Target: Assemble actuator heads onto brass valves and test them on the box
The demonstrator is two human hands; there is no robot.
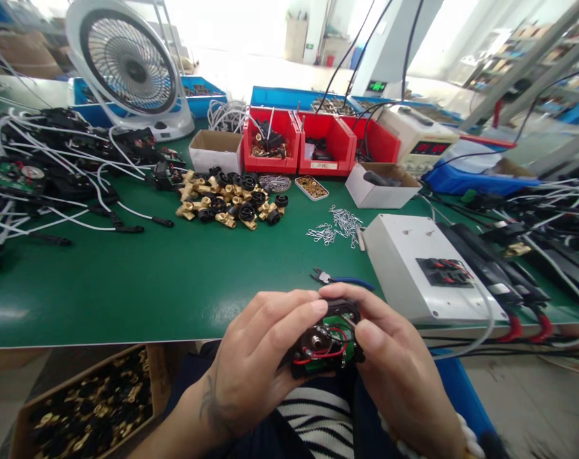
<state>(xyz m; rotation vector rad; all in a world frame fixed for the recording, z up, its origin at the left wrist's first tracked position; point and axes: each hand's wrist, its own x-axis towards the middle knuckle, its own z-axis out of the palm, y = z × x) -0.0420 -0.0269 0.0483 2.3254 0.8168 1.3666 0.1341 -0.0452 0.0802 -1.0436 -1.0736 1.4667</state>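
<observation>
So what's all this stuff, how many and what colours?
Circuit assembly: one, black and green, front middle
Cutters: one, blue handle, beyond assembly
Fittings: many, brass and black, centre
Clips: many, silver, centre
Big box: one, grey, right
Display machine: one, cream, back right
Bins: three, red, back
Small boxes: two, white, by bins
Trays: several, blue, back
Fan: one, white, back left
Wired parts: many, black and white, sides
Carton: one, brown, lower left
Table: one, green, middle
Left grip: one, bare, on assembly
Right grip: one, bare, on assembly

Left hand [254,357], right hand [397,360] cupped, facing each other; fingers [289,328] curled inward, tips close together.
</observation>
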